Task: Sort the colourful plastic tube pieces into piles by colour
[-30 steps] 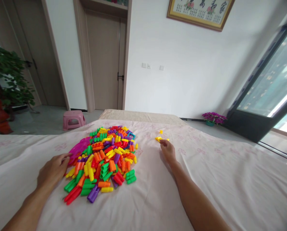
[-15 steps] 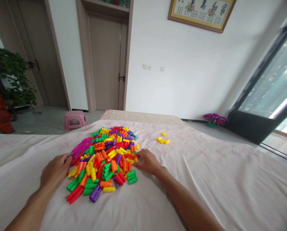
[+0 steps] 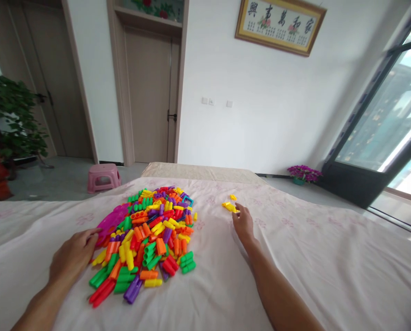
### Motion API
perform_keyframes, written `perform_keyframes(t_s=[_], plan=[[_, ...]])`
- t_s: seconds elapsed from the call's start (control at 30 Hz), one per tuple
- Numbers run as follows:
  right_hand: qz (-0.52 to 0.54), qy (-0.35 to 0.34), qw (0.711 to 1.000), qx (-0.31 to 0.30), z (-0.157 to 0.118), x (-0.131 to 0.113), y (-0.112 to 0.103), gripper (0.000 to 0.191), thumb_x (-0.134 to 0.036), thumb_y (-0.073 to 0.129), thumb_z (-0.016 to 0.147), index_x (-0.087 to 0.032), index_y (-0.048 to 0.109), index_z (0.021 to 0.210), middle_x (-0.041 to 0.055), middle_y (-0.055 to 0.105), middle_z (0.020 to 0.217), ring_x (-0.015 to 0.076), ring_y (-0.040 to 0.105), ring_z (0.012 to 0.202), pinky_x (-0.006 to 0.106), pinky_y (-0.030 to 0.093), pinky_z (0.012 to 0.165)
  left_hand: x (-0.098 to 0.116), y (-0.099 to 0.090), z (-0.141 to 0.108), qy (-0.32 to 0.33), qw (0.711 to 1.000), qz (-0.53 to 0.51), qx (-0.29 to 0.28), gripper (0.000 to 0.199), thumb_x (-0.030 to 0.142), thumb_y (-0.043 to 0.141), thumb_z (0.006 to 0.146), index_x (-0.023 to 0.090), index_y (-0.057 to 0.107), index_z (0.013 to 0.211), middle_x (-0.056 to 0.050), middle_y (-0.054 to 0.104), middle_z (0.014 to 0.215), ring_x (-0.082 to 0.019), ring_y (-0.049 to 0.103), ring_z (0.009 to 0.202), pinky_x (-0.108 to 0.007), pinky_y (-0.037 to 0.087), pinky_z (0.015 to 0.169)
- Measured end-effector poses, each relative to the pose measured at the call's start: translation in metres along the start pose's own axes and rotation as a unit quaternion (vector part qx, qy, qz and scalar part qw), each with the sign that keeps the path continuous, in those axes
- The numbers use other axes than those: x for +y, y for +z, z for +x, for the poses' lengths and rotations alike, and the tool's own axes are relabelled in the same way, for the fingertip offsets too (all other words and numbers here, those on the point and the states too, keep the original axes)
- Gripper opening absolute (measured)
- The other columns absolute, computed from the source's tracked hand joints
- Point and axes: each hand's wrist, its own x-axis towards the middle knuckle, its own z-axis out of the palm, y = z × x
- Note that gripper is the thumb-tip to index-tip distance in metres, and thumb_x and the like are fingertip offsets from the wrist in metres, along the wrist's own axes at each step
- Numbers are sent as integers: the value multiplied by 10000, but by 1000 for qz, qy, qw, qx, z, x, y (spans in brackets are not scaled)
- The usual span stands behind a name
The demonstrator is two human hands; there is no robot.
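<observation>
A big heap of red, orange, yellow, green and purple plastic tube pieces [image 3: 157, 230] lies on the pale cloth. At its left side is a magenta plastic piece [image 3: 112, 221]; the fingers of my left hand [image 3: 72, 253] are closed on its near edge. To the right of the heap, my right hand [image 3: 243, 223] reaches over a small group of yellow pieces [image 3: 228, 207], fingertips at their right end. Whether it grips them is too small to tell. A small yellow piece [image 3: 233, 197] lies just beyond.
The cloth [image 3: 329, 276] has folds and covers the wide surface. Past its far edge are a beige-covered surface [image 3: 198, 171], a pink stool [image 3: 103, 178] at the left and a pot of purple flowers [image 3: 304, 173] at the right.
My right hand has left the heap's right side and moved right and away to the yellow pieces. My left hand stays at the magenta piece. The view has tilted up slightly.
</observation>
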Motion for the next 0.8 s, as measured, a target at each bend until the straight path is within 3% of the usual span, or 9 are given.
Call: perform_keyframes(t_s=[0.07, 0.23, 0.3, 0.37, 0.47, 0.57, 0.67, 0.8], plan=[[32, -26, 999, -14, -3, -1, 4, 385, -210, 496, 869, -153, 665, 1210, 108, 694, 1119, 184, 661, 821, 343, 535, 848, 0, 0, -1, 2, 1000, -4, 0, 491, 445, 345, 959, 242, 732, 1183, -125, 677, 1307, -328, 624, 1177, -442, 487, 940], [72, -119, 982, -128, -26, -31, 20, 286, -238, 518, 884, -194, 714, 1088, 62, 739, 1007, 183, 671, 806, 325, 537, 818, 4, -4, -3, -9, 1000, 11, -14, 549, 475, 286, 974, 234, 710, 1226, -127, 645, 1351, -337, 604, 1215, -453, 469, 964], [57, -147, 973, -169, -37, -47, 24, 307, -220, 520, 894, -201, 706, 1136, 69, 734, 1080, 182, 678, 854, 326, 533, 856, 7, -6, -4, -12, 1000, 14, -17, 560, 476, 278, 976, 224, 705, 1238, -132, 646, 1348, -337, 600, 1220, -450, 468, 964], [31, -181, 962, -201, -46, -62, 27, 378, -193, 514, 905, -209, 670, 1249, 82, 703, 1226, 200, 666, 1024, 341, 504, 961, 8, -7, -5, -15, 1000, 14, -19, 563, 473, 273, 977, 226, 702, 1245, -129, 644, 1351, -334, 600, 1221, -445, 470, 958], [-29, -224, 945, -237, -53, -82, 30, 524, -200, 504, 938, -217, 521, 1462, 98, 550, 1486, 234, 512, 1332, 385, 404, 1110, 10, -8, -5, -20, 999, 15, -26, 562, 471, 267, 979, 237, 696, 1257, -118, 633, 1370, -327, 591, 1236, -437, 465, 962], [-82, -237, 927, -278, -55, -94, 32, 527, -289, 473, 996, -242, 449, 1520, 103, 442, 1578, 253, 427, 1413, 412, 373, 1120, 10, -9, -5, -23, 999, 19, -31, 569, 479, 260, 981, 234, 685, 1269, -122, 621, 1384, -332, 580, 1246, -444, 458, 969], [-94, -247, 917, -299, -55, -98, 34, 400, -329, 485, 1007, -263, 580, 1390, 83, 594, 1434, 229, 518, 1310, 361, 386, 1068, 10, -8, -4, -28, 999, 23, -28, 561, 481, 262, 982, 244, 683, 1269, -118, 620, 1384, -339, 581, 1240, -450, 462, 955], [-87, -237, 929, -270, -55, -97, 35, 193, -284, 564, 953, -245, 692, 1091, 46, 728, 1090, 192, 617, 1047, 288, 412, 922, 8, -8, -4, -22, 999, 23, -24, 553, 485, 268, 983, 250, 685, 1261, -118, 623, 1376, -340, 586, 1229, -453, 467, 945]])
